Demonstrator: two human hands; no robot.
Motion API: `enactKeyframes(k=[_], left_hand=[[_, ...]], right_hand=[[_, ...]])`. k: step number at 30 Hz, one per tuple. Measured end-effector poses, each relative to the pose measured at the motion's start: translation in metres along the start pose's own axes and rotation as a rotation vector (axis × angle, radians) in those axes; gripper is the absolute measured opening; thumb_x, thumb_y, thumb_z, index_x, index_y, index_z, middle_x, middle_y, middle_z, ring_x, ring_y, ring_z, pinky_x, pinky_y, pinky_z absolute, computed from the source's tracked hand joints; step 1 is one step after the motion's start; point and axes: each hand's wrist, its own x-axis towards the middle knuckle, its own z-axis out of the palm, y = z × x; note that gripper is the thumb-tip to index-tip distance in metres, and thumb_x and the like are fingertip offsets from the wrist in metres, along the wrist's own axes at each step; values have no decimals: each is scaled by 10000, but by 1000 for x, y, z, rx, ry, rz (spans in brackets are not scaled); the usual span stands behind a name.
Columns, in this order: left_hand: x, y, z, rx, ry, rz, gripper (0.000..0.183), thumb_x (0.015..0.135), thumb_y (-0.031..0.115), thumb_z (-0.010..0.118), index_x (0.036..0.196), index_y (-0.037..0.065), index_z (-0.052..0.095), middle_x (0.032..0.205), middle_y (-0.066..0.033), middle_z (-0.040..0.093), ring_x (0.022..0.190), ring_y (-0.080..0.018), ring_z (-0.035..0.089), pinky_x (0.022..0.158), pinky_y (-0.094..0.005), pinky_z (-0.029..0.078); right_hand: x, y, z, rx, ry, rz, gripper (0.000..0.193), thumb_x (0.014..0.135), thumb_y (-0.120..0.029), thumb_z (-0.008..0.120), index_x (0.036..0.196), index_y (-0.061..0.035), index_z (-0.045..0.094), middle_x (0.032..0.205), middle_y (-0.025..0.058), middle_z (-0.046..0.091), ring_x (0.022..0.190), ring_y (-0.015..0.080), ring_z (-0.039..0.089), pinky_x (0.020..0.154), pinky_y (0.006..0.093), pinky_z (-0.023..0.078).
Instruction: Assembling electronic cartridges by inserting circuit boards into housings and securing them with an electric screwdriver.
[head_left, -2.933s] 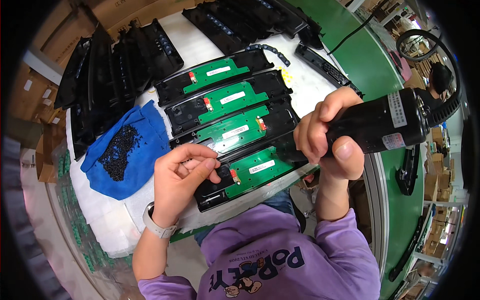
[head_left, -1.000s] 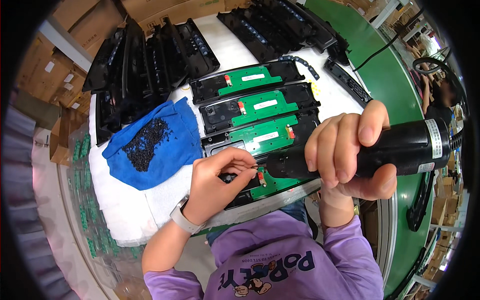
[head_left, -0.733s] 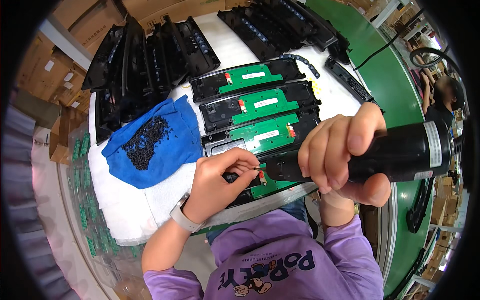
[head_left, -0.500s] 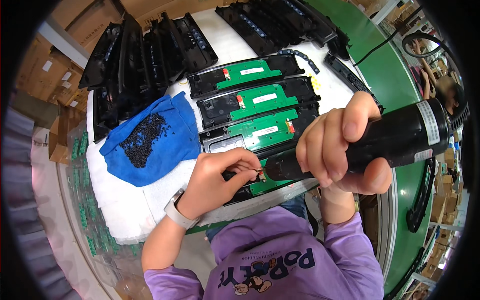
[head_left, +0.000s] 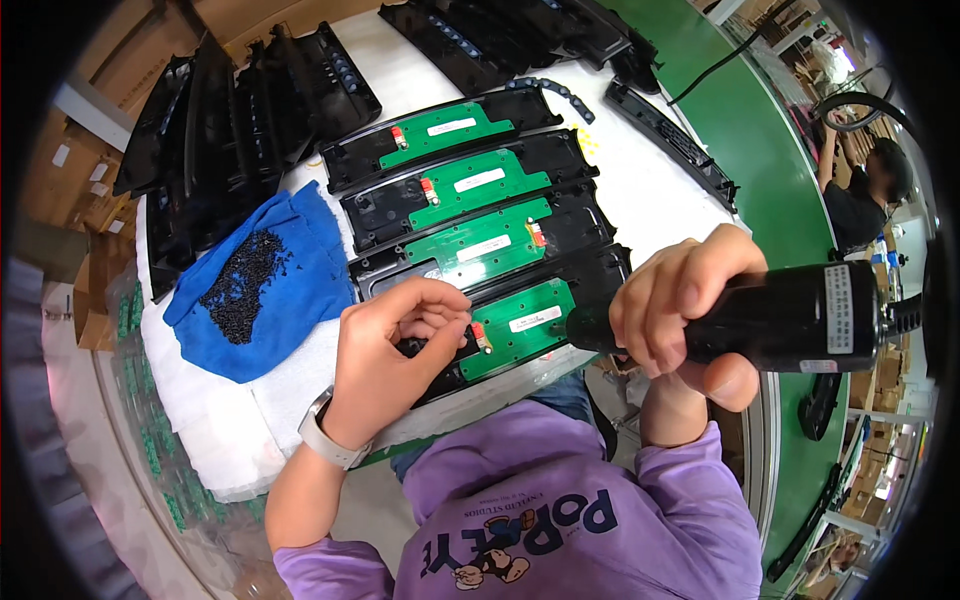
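Observation:
My right hand (head_left: pixel 680 310) grips a black electric screwdriver (head_left: pixel 785 318), held almost level, its nose pointing left over the right part of the nearest green circuit board (head_left: pixel 555 298). The bit's tip is hard to make out. That board lies in a black plastic housing (head_left: pixel 590 275). My left hand (head_left: pixel 390 345) is beside the board's red connector (head_left: pixel 481 335), thumb and fingertips pinched together; anything between them is too small to tell. Farther back lie several similar housings with green boards (head_left: pixel 515 218). A blue cloth (head_left: pixel 320 235) on the left bears a heap of small black screws (head_left: pixel 240 290).
Black housings (head_left: pixel 205 130) are stacked at the back left, and more (head_left: pixel 480 45) at the back. A beaded black strip (head_left: pixel 560 92) and a long black part (head_left: pixel 670 140) lie on the right. Beyond is a green surface (head_left: pixel 760 150); another person (head_left: pixel 860 205) is farther off.
The screwdriver's nose has moved right along the board, away from the red connector. My left hand has drawn back slightly to the left. The view has shifted, so the table appears farther left.

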Motion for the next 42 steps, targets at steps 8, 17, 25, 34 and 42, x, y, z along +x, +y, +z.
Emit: enactKeyframes(k=[8,17,25,34,42], left_hand=[[1,-1,2,-118,-7,-26,138,807,-65,547,942,-56,572,817,-84,623,736,-98,614,693,-198,507],[0,3,-1,-127,-60,-109,119,867,8,537,961,-55,573,805,-67,609,702,-79,583,644,-187,483],[1,-6,2,-224,19,-34,127,825,-45,573,951,-55,572,874,-58,592,736,-81,581,697,-211,500],[-2,5,-1,-244,-23,-52,156,828,-62,561,979,-76,600,873,-116,634,771,-130,629,725,-231,513],[-4,9,-8,-256,-169,-70,169,803,-82,585,970,-87,612,886,-145,652,787,-167,652,731,-244,526]], right_hand=[[-3,0,4,-48,36,39,423,696,-193,748,929,-20,440,584,40,509,437,133,484,404,247,393],[-2,6,13,-163,109,38,345,708,-198,742,815,-33,459,553,29,492,401,116,448,374,240,382],[-8,0,16,-325,64,55,393,700,-225,769,831,-15,463,551,29,477,425,115,442,384,239,350],[21,4,3,228,70,-238,359,857,-355,563,1021,-55,453,585,-25,493,436,89,493,519,278,437],[22,19,6,386,88,-261,397,878,-362,520,1076,-24,454,653,11,496,470,114,487,566,322,418]])
